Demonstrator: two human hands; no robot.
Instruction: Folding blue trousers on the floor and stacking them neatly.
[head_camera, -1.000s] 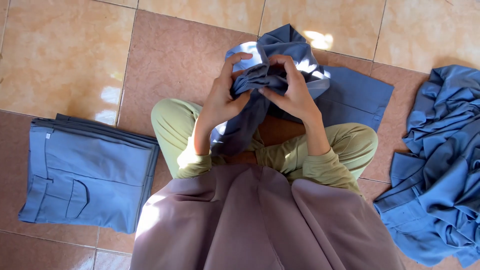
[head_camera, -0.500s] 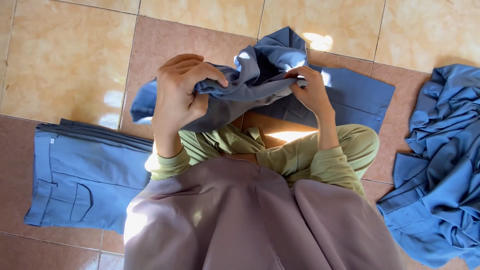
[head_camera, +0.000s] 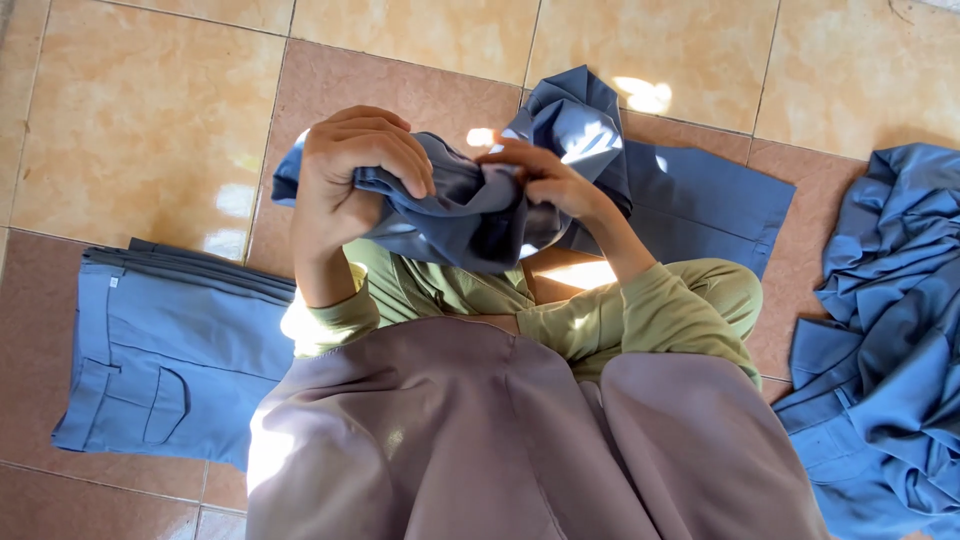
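I sit on a tiled floor and hold a crumpled grey-blue garment (head_camera: 470, 215) up in front of me. My left hand (head_camera: 350, 170) grips its left end with the fingers curled over the fabric. On the garment's right side, my right hand (head_camera: 545, 180) pinches a fold. The far part of the cloth (head_camera: 700, 205) trails down onto the floor beyond my knees. My green sleeves and mauve skirt (head_camera: 500, 440) fill the lower middle of the view.
A stack of folded blue trousers (head_camera: 170, 350) lies on the floor at my left. A loose heap of blue garments (head_camera: 890, 330) lies at my right. Orange and brown floor tiles (head_camera: 150, 120) surround me.
My left hand has pulled its end of the garment out to the left, away from my right hand, stretching the bunched cloth wider. The view has shifted slightly.
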